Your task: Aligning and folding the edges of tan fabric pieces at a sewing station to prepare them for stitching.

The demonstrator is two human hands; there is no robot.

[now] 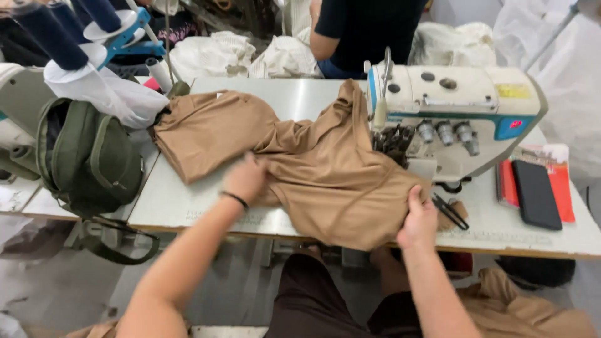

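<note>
A tan fabric garment (325, 169) lies spread over a white sewing table (169, 200), one end drawn up toward the needle area of a white and teal sewing machine (451, 106). My left hand (245, 178), with a black band on the wrist, grips a fold near the garment's middle; it is a little blurred. My right hand (418, 216) pinches the garment's right edge close to the machine base. Small black snips (449, 209) lie just right of that hand.
A green backpack (87, 156) hangs at the table's left end. Dark blue thread cones (47, 34) stand at the far left. A black phone on a red booklet (537, 191) lies at right. Another person in a dark top (363, 28) sits across. More tan fabric (526, 310) lies below right.
</note>
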